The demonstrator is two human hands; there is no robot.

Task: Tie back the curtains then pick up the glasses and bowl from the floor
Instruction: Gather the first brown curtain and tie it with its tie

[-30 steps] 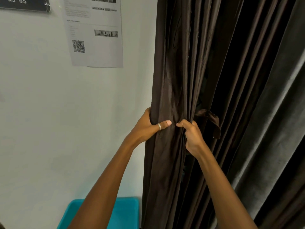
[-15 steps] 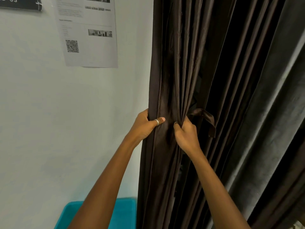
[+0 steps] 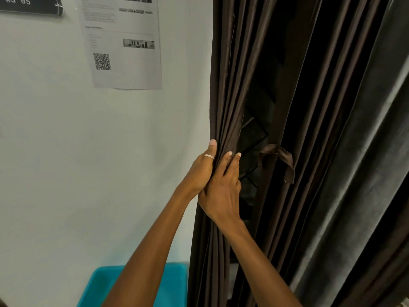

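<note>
A dark brown curtain [image 3: 223, 89] hangs in folds beside a white wall. My left hand [image 3: 202, 168], with a ring on the thumb, grips the curtain's left edge, bunching the folds. My right hand [image 3: 223, 187] lies over the same bunch just to the right, fingers pressed on the fabric and touching my left hand. A brown satin tie-back strap [image 3: 281, 158] dangles loose a little to the right of my hands. Behind the gap in the folds a dark window frame [image 3: 254, 138] shows. No glasses or bowl are in view.
A grey velvet curtain [image 3: 358, 173] hangs at the right. A printed sheet with a QR code [image 3: 124, 45] and a black sign [image 3: 31, 4] are on the wall. A turquoise plastic bin [image 3: 97, 286] stands below my arms.
My right hand has moved left and opened flat against the bunched folds, closing up to my left hand. The curtain is gathered tighter and a gap onto the window has appeared.
</note>
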